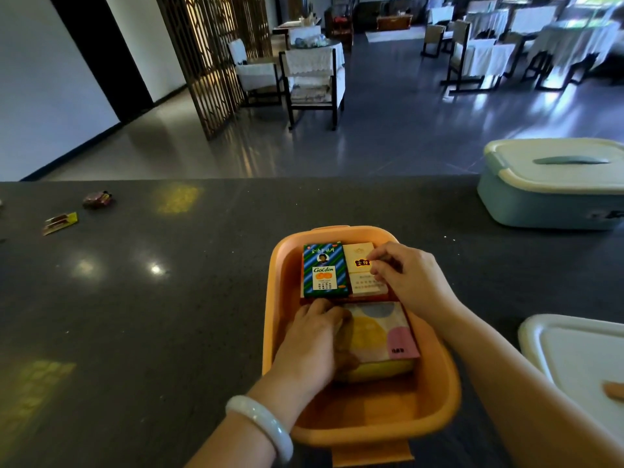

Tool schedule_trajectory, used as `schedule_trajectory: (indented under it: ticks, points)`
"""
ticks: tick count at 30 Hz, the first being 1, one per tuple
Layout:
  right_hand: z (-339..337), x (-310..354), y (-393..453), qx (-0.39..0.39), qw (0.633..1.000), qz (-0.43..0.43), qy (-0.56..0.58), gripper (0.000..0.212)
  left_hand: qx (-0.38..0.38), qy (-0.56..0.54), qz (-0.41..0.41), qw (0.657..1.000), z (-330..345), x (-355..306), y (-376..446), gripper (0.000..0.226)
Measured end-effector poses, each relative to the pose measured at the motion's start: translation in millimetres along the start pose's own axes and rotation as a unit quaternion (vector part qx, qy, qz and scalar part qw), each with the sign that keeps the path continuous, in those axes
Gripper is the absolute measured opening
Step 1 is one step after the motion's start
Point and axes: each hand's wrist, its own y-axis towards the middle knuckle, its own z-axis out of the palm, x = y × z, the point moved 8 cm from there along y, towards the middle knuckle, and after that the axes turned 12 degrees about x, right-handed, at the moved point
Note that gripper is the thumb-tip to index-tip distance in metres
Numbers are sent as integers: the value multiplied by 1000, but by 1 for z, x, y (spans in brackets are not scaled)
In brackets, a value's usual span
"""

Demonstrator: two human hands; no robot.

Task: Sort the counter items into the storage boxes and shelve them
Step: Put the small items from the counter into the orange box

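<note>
Bangle (261, 425): pale, glossy, smooth ring on left wrist, nearest the camera.
Orange storage box (435, 413): smooth plastic tub, rounded corners, lidless; flat tab at near edge cut off by frame bottom; both hands reaching inside.
Left hand (312, 339): palm down at near-left of tub; fingers close together and bent, tips pressed against left edge of tissue pack; whether curled round it, cannot tell, fingertips hidden.
Tissue pack (381, 332): soft, slightly glossy wrapper, pastel blobs of yellow, pink and grey-blue; directly right of left fingers; lower layer under it yellowish, hard to make out.
Right hand (410, 282): beyond the pack, at tub's right wall; fingers curled, thumb and forefinger pinching right edge of cream box.
Cream box (363, 275): flat rectangular carton, matt, small gold-red emblem just left of right fingertips; right part covered by the hand.
Green box (325, 270): rectangular carton, blue-green diagonal stripes, word "Golden", touching cream box's left side, just beyond left fingertips.
White lid (580, 352): smooth plastic, rounded corner, well right of right hand; orange handle partly cut off at frame edge.
Counter (169, 298): dark speckled stone, polished, light reflections.
Wrapped packets (60, 222): two small items far left of left hand, one red-yellow and flat, one crumpled dark red; details blurred.
Blue storage box (547, 204): pale blue tub, cream lid latched on, teal handle; far right, beyond right hand, cut off at edge.
</note>
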Motion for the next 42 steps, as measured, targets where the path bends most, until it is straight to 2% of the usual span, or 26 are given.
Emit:
schedule_trajectory:
  ticks: [10,30,34,39,42]
  points:
    - [-1,-1,1,-8,1000,3,-10,17,26,6,9,1000,0,-3,-5,65]
    - [1,4,-1,12,999,13,-35,19,0,56,11,998,-1,-9,-6,68]
    - [2,4,-1,11,999,19,-48,18,-37,54,22,998,-11,-15,-10,53]
    - [5,5,1,40,996,40,-70,20,-105,34,27,994,-41,-12,-19,54]
    - [10,14,7,62,992,46,-98,21,-152,32,17,988,-65,3,-26,46]
